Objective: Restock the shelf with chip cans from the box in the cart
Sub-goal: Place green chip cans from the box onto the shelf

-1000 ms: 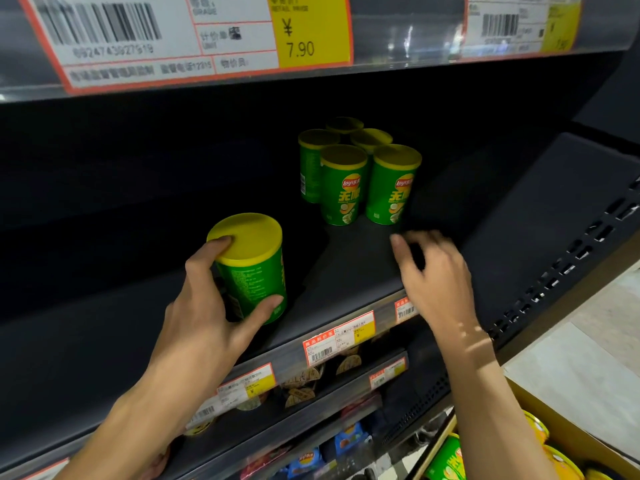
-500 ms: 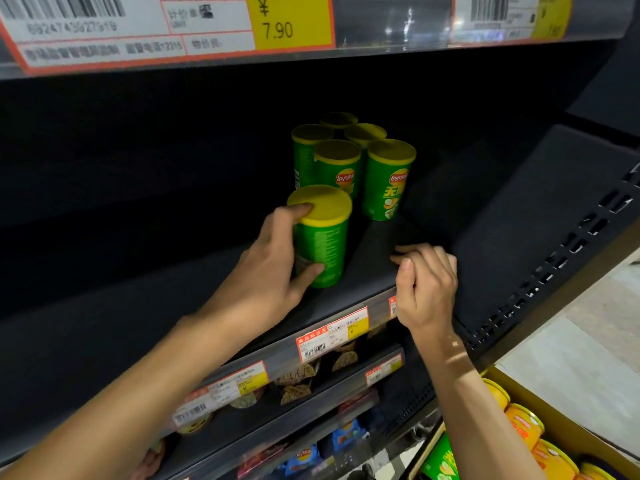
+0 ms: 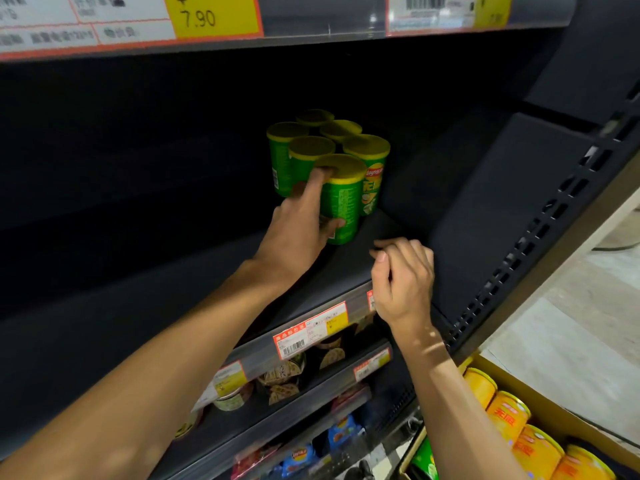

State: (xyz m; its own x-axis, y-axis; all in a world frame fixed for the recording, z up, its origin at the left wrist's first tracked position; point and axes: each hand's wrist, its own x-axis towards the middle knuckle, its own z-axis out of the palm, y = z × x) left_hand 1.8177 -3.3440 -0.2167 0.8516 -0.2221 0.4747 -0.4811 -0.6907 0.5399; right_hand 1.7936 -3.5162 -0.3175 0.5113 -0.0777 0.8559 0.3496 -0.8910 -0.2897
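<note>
A green chip can [image 3: 343,209] with a yellow lid stands on the dark shelf [image 3: 173,306], pressed against the front of a cluster of several like green cans [image 3: 304,150]. My left hand [image 3: 301,226] grips it, index finger on the lid and thumb low on its side. My right hand [image 3: 403,278] hovers over the shelf's front edge to the right, fingers curled loosely, holding nothing. At the bottom right the cardboard box [image 3: 554,407] shows several orange cans [image 3: 509,417] lying in a row and part of a green one.
A dark side panel [image 3: 502,209] closes the shelf on the right. Price tags [image 3: 311,329] run along the shelf's front rail. Lower shelves hold small snack packs [image 3: 280,379] and blue packets. Another shelf rail with a 7.90 label [image 3: 207,15] hangs overhead.
My left hand carried the green can from the shelf's left front rightward and deeper, up against the cluster. My right hand drew back slightly toward the shelf edge and curled its fingers.
</note>
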